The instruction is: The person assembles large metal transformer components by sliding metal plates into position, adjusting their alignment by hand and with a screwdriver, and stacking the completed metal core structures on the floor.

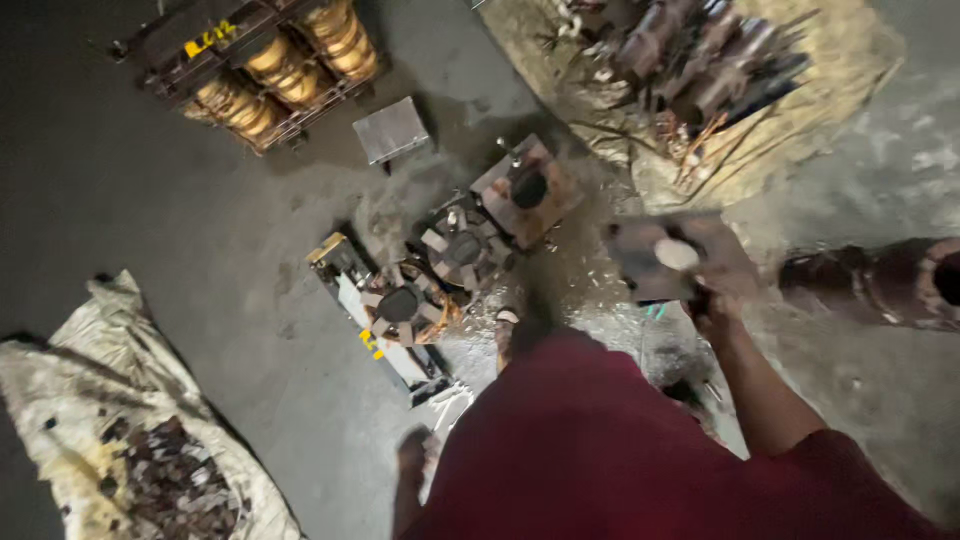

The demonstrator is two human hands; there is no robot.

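Note:
My right hand (pixel 722 292) grips a square rusty metal plate (pixel 664 258) with a pale round centre, held above the floor to my right. My forearm runs down to the lower right. My left hand is out of view. On the floor in front of me lie a dismantled coil assembly (pixel 455 248), a square plate with a dark round hole (pixel 527 190) and another coil piece (pixel 402 308) on a long metal frame (pixel 352 285). My foot (pixel 507 332) stands next to them.
A transformer with three copper-coloured windings (pixel 285 70) stands at the back left. A small metal box (pixel 391 129) sits beside it. A pile of scrap parts (pixel 700 60) lies on sacking at the back right. A dirty sheet with debris (pixel 130 440) covers the floor at the left.

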